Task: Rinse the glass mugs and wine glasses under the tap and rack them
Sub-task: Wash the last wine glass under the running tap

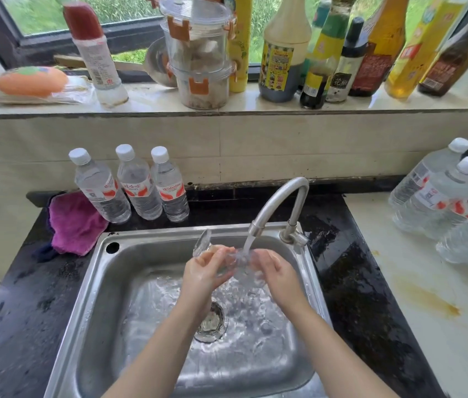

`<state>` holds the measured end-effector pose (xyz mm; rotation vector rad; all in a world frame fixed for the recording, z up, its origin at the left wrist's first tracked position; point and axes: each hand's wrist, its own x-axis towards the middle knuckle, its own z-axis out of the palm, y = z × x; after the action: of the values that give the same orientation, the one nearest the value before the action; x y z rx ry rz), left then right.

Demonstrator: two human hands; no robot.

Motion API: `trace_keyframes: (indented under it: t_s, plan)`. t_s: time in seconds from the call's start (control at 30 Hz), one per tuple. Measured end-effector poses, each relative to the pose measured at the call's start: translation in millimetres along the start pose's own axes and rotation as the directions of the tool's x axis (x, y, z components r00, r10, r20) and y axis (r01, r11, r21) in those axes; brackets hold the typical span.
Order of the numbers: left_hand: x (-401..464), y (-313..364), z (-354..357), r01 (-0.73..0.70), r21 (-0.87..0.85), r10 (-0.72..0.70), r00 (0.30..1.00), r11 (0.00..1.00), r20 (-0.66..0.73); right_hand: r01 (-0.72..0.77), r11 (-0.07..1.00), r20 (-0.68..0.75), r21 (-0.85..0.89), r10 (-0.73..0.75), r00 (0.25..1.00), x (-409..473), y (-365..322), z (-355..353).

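A clear wine glass [235, 261] lies sideways under the running tap [277, 202], over the steel sink [95, 285]. Its round foot sticks up to the left, near the sink's back rim. My left hand [207, 271] grips the glass by the stem end. My right hand [273, 271] cups the bowl, where the water stream lands. Water splashes over both hands and pools around the drain [211, 323]. No rack and no mugs are in view.
Three water bottles [135, 185] and a pink cloth [75, 222] sit behind the sink on the left. More water bottles [450, 202] lie on the pale counter at right. The windowsill above holds sauce bottles and stacked plastic containers [198, 50].
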<state>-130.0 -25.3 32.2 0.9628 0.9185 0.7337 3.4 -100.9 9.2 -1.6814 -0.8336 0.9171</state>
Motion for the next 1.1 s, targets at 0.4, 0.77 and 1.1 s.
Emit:
trace_keyframes:
  t_s: [0.4, 0.77, 1.1]
  plan:
    - [1.5, -19.8, 13.4, 0.035, 0.155, -0.030, 0.999, 0.987, -0.035, -0.029, 0.578, -0.060, -0.816, -0.035, 0.998, 57.7, 32.7, -76.3]
    - [3.0, -28.8, 9.4, 0.058, 0.215, -0.032, 0.992, 0.975, -0.122, 0.130, 0.473, 0.134, -0.871, -0.026, 0.991, 76.2, 29.4, -86.9]
    - [-11.3, -24.7, 11.7, 0.080, 0.348, -0.029, 0.989, 0.934, -0.148, 0.006, 0.571, 0.070, -0.821, 0.090, 0.993, 89.3, 16.8, -110.3]
